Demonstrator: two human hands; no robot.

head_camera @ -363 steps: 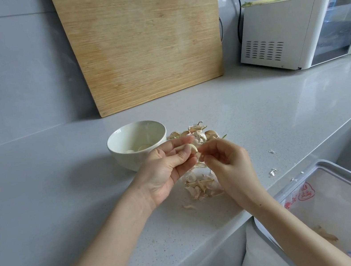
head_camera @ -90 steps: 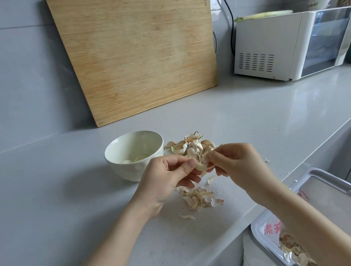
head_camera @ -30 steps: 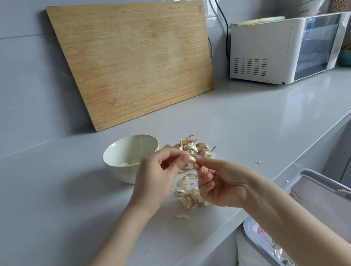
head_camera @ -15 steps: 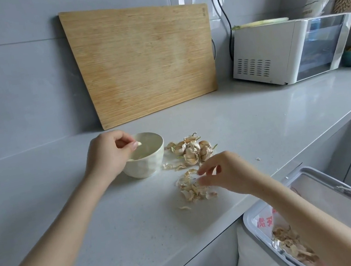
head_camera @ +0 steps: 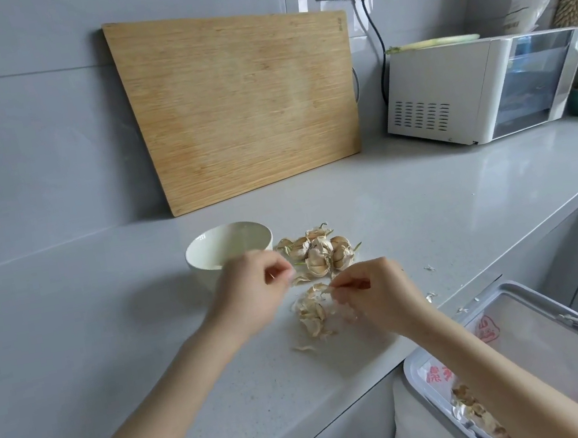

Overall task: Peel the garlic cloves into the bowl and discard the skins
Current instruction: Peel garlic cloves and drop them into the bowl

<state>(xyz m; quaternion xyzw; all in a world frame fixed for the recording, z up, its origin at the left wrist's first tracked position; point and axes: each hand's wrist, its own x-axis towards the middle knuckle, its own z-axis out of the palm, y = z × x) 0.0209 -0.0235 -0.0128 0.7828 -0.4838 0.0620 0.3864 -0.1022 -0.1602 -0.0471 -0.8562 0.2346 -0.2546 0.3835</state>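
Note:
A white bowl (head_camera: pixel 197 260) stands on the grey counter, its inside partly hidden by my left hand. Unpeeled garlic cloves (head_camera: pixel 318 252) lie in a cluster just right of it. A pile of loose skins (head_camera: pixel 312 317) sits nearer the counter edge. My left hand (head_camera: pixel 250 291) is blurred, in front of the bowl and left of the cloves, fingers curled with nothing visible in them. My right hand (head_camera: pixel 374 292) hovers at the right of the skin pile, thumb and finger pinching a piece of skin (head_camera: pixel 325 289).
An open white bin (head_camera: pixel 553 323) with a plastic liner and skins inside sits below the counter edge at the lower right. A wooden cutting board (head_camera: pixel 243 99) leans on the wall. A white appliance (head_camera: pixel 480 88) stands at the back right. Small skin flakes (head_camera: pixel 428 267) lie near the edge.
My left hand has left the bowl's rim and come back toward the garlic, without the clove it held before. My right hand stays low at the skin pile.

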